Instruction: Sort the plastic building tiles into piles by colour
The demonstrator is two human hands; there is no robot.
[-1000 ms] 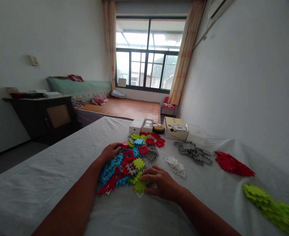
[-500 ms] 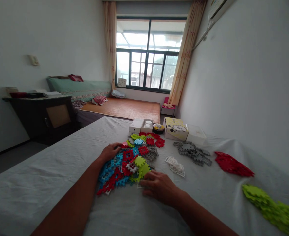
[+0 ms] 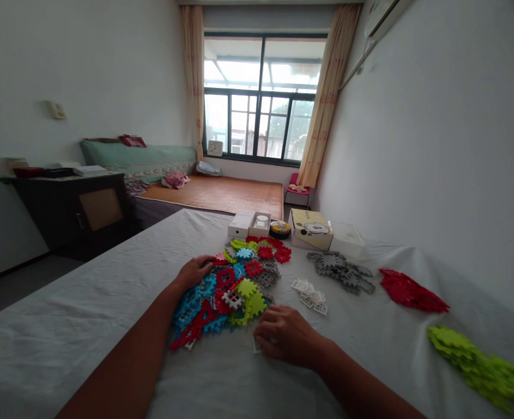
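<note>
A mixed heap of flat, notched plastic building pieces (image 3: pixel 226 279) in blue, red, green, grey and white lies on the sheet-covered surface. My left hand (image 3: pixel 194 272) rests at the heap's upper left edge, its fingers laid loosely over the pieces and holding none that I can see. Just off the heap's lower right side, my right hand (image 3: pixel 285 334) has its fingers curled down around a white window-frame piece (image 3: pixel 257 344); most of that piece is hidden beneath them. Lime-green pieces (image 3: pixel 248 297) sit close to the right fingertips.
Sorted by colour to the right are white pieces (image 3: pixel 310 295), grey pieces (image 3: pixel 341 272), red pieces (image 3: pixel 413 289) and green pieces (image 3: pixel 479 366). Behind the heap stand white boxes (image 3: pixel 240 224), a round black tin (image 3: pixel 280 229), a yellow cartoon box (image 3: pixel 311 229) and a clear container (image 3: pixel 346 238).
My right hand has drawn slightly away from the heap, to the right and nearer me, with the white window-frame piece. My left hand stays at the heap's edge.
</note>
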